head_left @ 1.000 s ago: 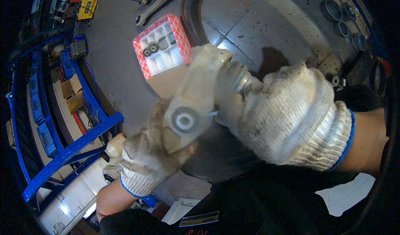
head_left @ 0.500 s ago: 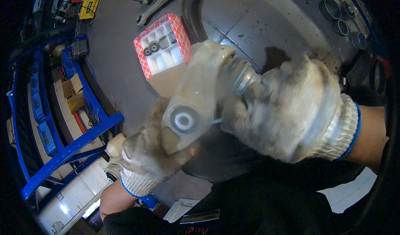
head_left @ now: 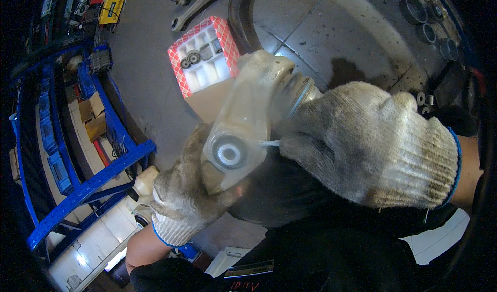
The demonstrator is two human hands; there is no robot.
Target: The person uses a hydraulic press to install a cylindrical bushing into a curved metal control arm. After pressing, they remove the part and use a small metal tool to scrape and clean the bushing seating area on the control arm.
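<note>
A metal suspension control arm (head_left: 247,103), cloudy as if wrapped in clear film, slants through the middle of the view. Its round rubber bushing (head_left: 228,155) faces up at the lower end. At the upper right sits a ribbed joint (head_left: 300,95) with a metallic band. My left hand (head_left: 189,178), in a soiled white knit glove, is closed round the arm's lower end. My right hand (head_left: 370,147), gloved alike, is closed beside the joint. A whitish strand of film (head_left: 268,143) runs from the arm to its fingers, which partly hide the joint.
Ahead stands an open red-and-white box (head_left: 226,38) with white foam compartments and several bushings. Farther off lie more metal arms (head_left: 194,4) and a black tire (head_left: 239,17). A blue metal rack (head_left: 93,191) is on the left. Several metal rings (head_left: 414,10) lie at the far right.
My right hand has shifted slightly right and down and shows less blur. A whitish strand now stands out between it and the control arm. The left hand holds nearly the same place.
</note>
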